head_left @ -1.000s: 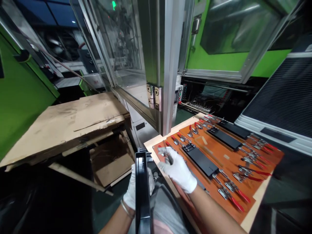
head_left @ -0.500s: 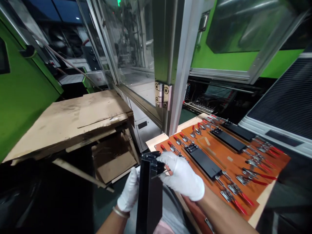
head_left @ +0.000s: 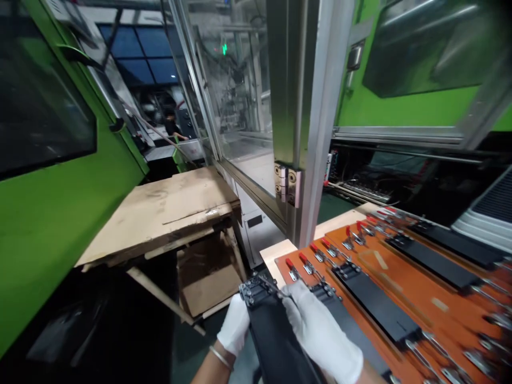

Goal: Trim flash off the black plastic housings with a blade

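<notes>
A long black plastic part (head_left: 276,336) stands tilted between my two white-gloved hands at the bottom of the view. My left hand (head_left: 235,328) is closed round its left side. My right hand (head_left: 320,333) lies over its right side, fingers pinched on a thin metal tool (head_left: 274,287) whose tip touches the part's top end. To the right lies an orange fixture board (head_left: 420,288) with red-handled toggle clamps (head_left: 316,255) and similar black parts (head_left: 378,306) clamped on it.
A worn cardboard-topped wooden stand (head_left: 168,213) is at left, with a cardboard box (head_left: 208,277) under it. An aluminium post with a hinge (head_left: 288,184) and glass machine doors rise just behind the board. Green machine panels (head_left: 60,213) flank both sides.
The view has swung up and left. The black part has turned from edge-on to tilted with its face showing, and my right hand has come from the fixture board onto the part's top end.
</notes>
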`<action>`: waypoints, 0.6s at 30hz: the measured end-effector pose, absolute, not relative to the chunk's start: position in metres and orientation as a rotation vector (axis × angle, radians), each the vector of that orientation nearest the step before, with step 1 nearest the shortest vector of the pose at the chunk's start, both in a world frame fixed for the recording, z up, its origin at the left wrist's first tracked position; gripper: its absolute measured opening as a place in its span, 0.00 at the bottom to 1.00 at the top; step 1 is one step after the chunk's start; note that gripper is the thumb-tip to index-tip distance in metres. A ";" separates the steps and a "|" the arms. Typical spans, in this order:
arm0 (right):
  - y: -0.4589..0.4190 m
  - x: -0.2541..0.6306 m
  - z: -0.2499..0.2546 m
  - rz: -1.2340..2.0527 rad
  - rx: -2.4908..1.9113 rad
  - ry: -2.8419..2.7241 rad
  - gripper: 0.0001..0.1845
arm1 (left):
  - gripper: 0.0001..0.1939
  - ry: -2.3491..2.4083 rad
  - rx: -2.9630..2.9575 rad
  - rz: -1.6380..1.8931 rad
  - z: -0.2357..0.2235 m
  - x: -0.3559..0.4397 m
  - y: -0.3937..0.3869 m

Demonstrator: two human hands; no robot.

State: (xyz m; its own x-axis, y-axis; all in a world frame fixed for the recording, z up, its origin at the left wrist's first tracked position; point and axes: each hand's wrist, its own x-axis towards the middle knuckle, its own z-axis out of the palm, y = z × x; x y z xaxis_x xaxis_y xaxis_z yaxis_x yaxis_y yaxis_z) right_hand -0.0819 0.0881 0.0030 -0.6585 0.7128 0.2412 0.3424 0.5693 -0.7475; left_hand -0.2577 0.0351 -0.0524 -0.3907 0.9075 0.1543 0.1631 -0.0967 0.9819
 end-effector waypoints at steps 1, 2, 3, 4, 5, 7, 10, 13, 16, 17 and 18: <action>0.087 -0.080 -0.003 1.050 -0.846 -2.229 0.14 | 0.18 1.536 1.151 1.587 -0.053 -0.259 0.035; 0.085 -0.079 -0.009 1.178 -0.871 -2.190 0.16 | 0.18 1.516 1.133 1.618 -0.052 -0.260 0.034; 0.083 -0.079 -0.014 1.293 -0.919 -2.151 0.17 | 0.17 1.517 1.144 1.637 -0.050 -0.261 0.033; 0.079 -0.079 -0.017 1.390 -0.974 -2.108 0.17 | 0.16 1.534 1.176 1.644 -0.047 -0.262 0.033; 0.076 -0.078 -0.019 1.459 -1.022 -2.065 0.17 | 0.16 1.564 1.225 1.639 -0.042 -0.263 0.033; 0.069 -0.078 -0.017 1.524 -1.086 -1.998 0.17 | 0.14 1.635 1.350 1.600 -0.033 -0.265 0.032; 0.062 -0.076 -0.005 1.548 -1.129 -1.958 0.19 | 0.14 1.738 1.506 1.578 -0.019 -0.263 0.032; 0.061 -0.072 0.008 1.518 -1.156 -1.951 0.20 | 0.14 1.788 1.563 1.594 -0.010 -0.259 0.033; 0.063 -0.067 0.017 1.463 -1.165 -1.967 0.20 | 0.13 1.775 1.564 1.618 -0.008 -0.254 0.033; 0.064 -0.066 0.019 1.443 -1.164 -1.972 0.20 | 0.13 1.775 1.563 1.626 -0.007 -0.253 0.033; 0.064 -0.065 0.021 1.423 -1.163 -1.972 0.20 | 0.13 1.782 1.562 1.633 -0.008 -0.252 0.032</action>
State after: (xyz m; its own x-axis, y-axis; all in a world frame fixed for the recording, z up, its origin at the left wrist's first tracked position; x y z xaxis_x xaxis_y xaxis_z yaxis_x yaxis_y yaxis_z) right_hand -0.0653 0.0643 0.0206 -0.5481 0.8281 -0.1178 0.3728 0.1157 -0.9207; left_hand -0.2518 0.0323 -0.0075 -0.3866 0.8083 0.4441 0.5127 -0.2120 0.8320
